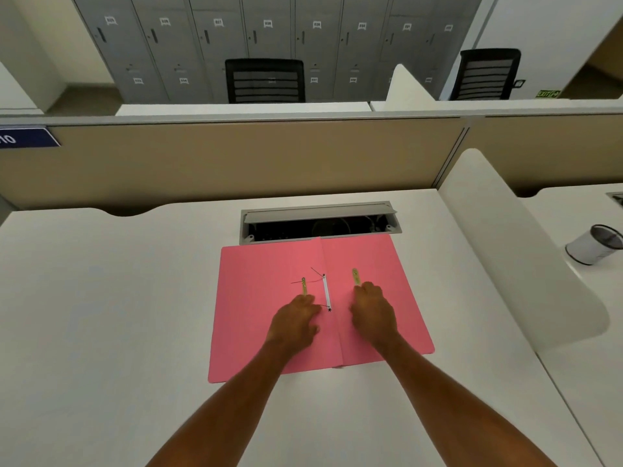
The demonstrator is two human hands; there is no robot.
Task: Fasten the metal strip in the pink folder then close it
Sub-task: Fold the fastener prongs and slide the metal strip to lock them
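The pink folder (256, 305) lies open and flat on the white desk. A white fastener bar (326, 293) with thin prongs runs along its centre fold. Two gold metal strips lie on the folder: one left of the fold (304, 286), one right of it (355, 276). My left hand (295, 323) rests on the left page with its fingertips on the near end of the left strip. My right hand (372, 313) rests on the right page, fingertips on the near end of the right strip. The strips' near ends are hidden under my fingers.
An open cable tray (320, 222) is set into the desk just beyond the folder. A white curved divider (512, 251) stands to the right, with a mesh pen cup (595, 244) behind it. A beige partition wall (236, 160) bounds the desk's far edge.
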